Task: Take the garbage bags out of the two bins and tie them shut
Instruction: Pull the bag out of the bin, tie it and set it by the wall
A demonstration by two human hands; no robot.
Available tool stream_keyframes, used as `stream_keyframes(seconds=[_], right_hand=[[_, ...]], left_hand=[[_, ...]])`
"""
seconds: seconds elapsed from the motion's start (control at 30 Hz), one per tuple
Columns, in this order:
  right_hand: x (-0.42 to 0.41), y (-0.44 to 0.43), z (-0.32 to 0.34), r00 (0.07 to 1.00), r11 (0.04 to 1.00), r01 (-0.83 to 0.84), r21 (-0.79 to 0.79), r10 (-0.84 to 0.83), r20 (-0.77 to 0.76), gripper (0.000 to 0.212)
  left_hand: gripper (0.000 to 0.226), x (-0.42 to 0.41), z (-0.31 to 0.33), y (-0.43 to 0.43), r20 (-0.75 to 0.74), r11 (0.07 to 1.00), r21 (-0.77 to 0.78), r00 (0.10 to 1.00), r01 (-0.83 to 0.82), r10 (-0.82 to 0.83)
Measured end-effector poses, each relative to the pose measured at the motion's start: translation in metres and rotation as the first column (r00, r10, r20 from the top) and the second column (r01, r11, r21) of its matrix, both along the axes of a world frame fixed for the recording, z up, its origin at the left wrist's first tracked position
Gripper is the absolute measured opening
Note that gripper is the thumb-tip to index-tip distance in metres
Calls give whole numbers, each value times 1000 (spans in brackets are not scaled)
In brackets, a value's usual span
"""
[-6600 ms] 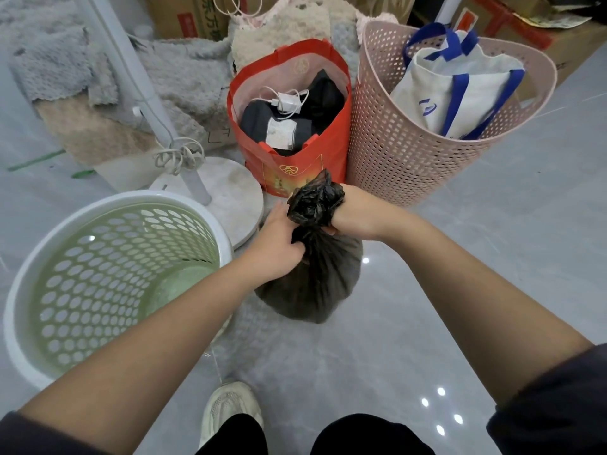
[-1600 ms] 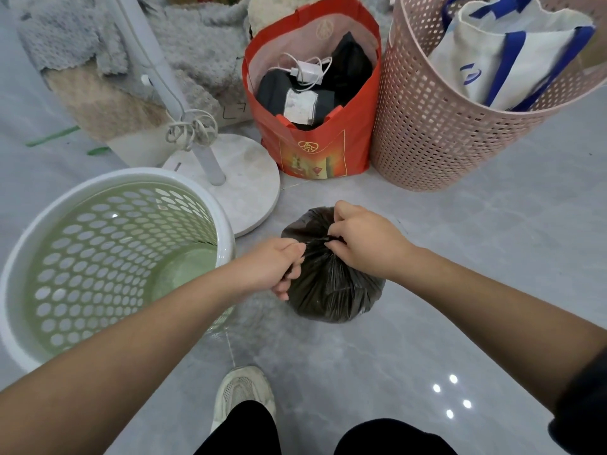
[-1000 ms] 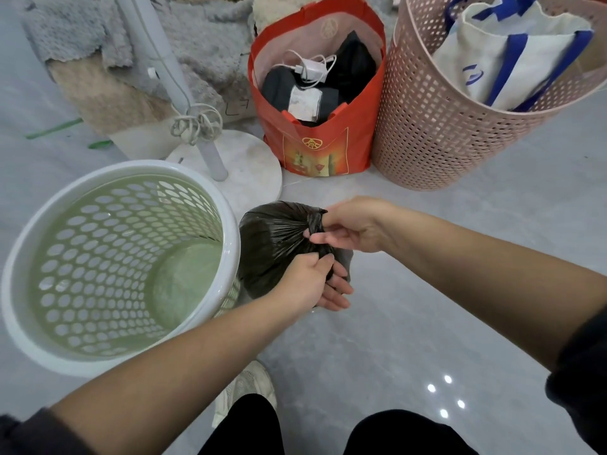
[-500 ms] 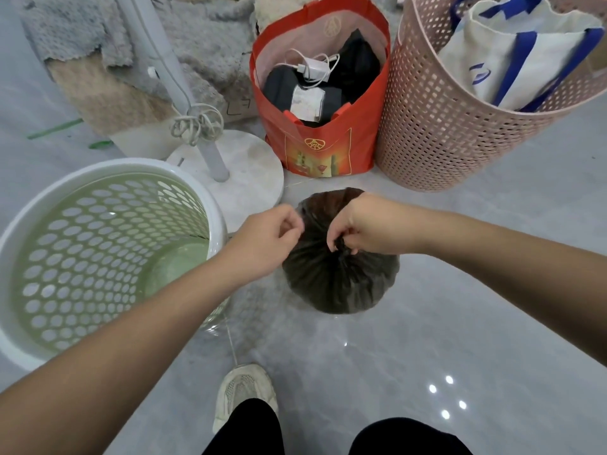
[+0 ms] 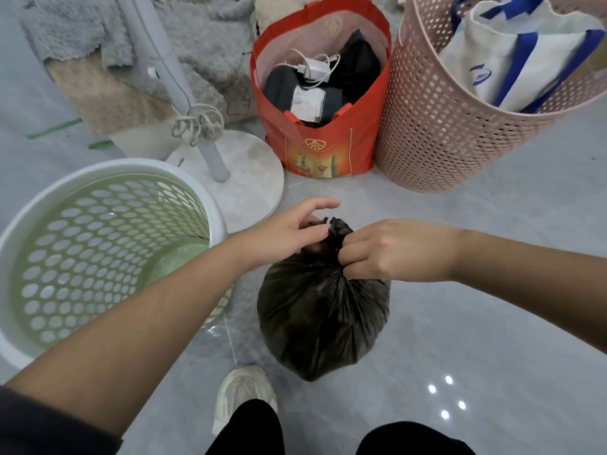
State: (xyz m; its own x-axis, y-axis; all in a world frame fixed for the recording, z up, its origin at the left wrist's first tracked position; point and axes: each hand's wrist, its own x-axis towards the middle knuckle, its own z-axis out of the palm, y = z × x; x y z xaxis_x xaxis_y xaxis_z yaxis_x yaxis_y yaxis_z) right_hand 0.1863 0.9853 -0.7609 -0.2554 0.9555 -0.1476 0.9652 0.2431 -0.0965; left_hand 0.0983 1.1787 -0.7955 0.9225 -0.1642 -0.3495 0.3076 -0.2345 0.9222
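Note:
A full black garbage bag (image 5: 323, 320) hangs just above the grey floor in the middle of the view, its neck gathered into a small bunch at the top. My right hand (image 5: 391, 249) pinches that bunch from the right. My left hand (image 5: 289, 233) holds the neck from the left, with its index finger stretched out. The white and green perforated bin (image 5: 98, 244) stands to the left with no bag inside. A pink perforated bin (image 5: 460, 126) at the back right holds a white tote with blue straps.
A red gift bag (image 5: 323, 149) with dark items and a white charger stands between the bins. A white fan stand with a round base (image 5: 243, 182) and coiled cord is behind the green bin. Grey and beige rugs lie at the back left. My shoe (image 5: 241, 392) is below the garbage bag.
Over the earlier frames both hands worked at the bag's neck, twisting and pulling it. Since half a second ago the bag has been lifted slightly and the bunch at its top stands up between my fingers.

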Motion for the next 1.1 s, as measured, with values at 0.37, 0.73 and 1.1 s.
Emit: stream_keyframes(seconds=[0.37,0.73,1.1], right_hand=[[0,-1,-3,967,983,150,108,-123,-222,22],[-38,8,-22,237,557,822,-120,-525,-817,22],[-37,5,-21,211,614,775,-150,-475,-854,7]], left_hand=[[23,-7,5,-15,-129,986,50,978,-159,164],[15,-15,20,-20,-212,851,-134,853,-508,476],[13,-18,32,-14,-272,908,-169,904,-382,330]])
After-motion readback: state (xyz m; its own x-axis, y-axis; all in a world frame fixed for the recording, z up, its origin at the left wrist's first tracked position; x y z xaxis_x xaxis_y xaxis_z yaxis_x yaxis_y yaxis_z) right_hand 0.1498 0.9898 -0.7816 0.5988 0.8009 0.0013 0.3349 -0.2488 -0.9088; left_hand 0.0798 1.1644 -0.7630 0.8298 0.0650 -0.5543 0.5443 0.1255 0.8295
